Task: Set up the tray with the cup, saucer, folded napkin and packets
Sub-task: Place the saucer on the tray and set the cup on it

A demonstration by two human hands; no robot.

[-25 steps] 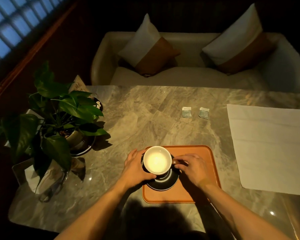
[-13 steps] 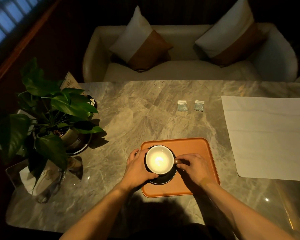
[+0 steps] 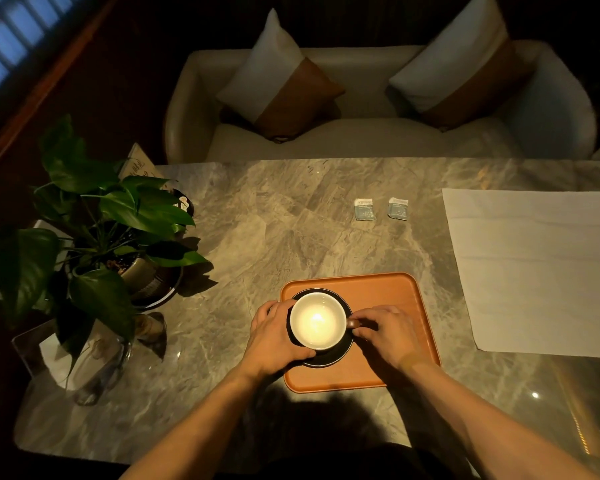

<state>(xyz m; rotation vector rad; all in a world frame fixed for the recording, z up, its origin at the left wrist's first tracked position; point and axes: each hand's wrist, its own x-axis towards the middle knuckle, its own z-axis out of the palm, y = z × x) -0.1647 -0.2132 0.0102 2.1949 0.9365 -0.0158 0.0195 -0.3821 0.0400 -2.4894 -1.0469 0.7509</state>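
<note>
On the marble counter (image 3: 257,216), toward six o'clock from its middle, sits an orange tray (image 3: 388,292). At the tray's nine o'clock side a dark saucer (image 3: 329,356) lies flat, and a white cup (image 3: 317,322) stands upright on it, its brightly lit bowl facing up and its small handle pointing to three o'clock.

Both forearms come in from the near edge and angle toward each other. The left hand (image 3: 274,341) is at the cup's nine o'clock, palm down, its fingers curved round the cup's wall and over the saucer's rim, the thumb lying along the near side. The right hand (image 3: 387,336) is at the cup's three o'clock, knuckles up, its fingertips (image 3: 361,323) drawn together in a pinch on the handle; its heel sits over the tray's floor.

At one o'clock from the tray, well apart from it, two small packets (image 3: 364,209) lie side by side on the counter, not touching. At three o'clock of the counter a large white napkin (image 3: 534,268) lies spread flat and unfolded, its near corner close to the tray's right rim.

At nine o'clock of the counter stands a potted plant (image 3: 108,220) with broad green leaves, and a glass vase (image 3: 97,368) is just nearer the viewer. Beyond the counter's far edge, at twelve o'clock, a pale sofa (image 3: 361,136) carries two cushions (image 3: 278,81).
</note>
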